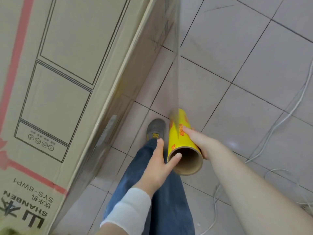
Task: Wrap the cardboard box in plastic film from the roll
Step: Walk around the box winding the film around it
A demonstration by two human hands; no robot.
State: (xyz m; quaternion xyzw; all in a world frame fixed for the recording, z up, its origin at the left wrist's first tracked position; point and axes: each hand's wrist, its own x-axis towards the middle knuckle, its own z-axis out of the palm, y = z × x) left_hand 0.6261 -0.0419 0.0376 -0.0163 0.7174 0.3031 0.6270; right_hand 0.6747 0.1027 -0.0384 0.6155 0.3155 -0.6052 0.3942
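I find the cardboard box (67,82) standing at nine o'clock. My left hand (157,167), fingers straight, touches the open end of the roll (184,143), probably to steady it. My right hand (201,141) curls round the roll from three o'clock, so the film (176,73) runs taut toward twelve.

Indoor room; pale floor tiles (254,73), loose white cables (288,114), appliance carton (67,48)

Pale tiled floor (254,73), cardboard box (59,82) standing on it, white cables (215,207), shoe (155,128)
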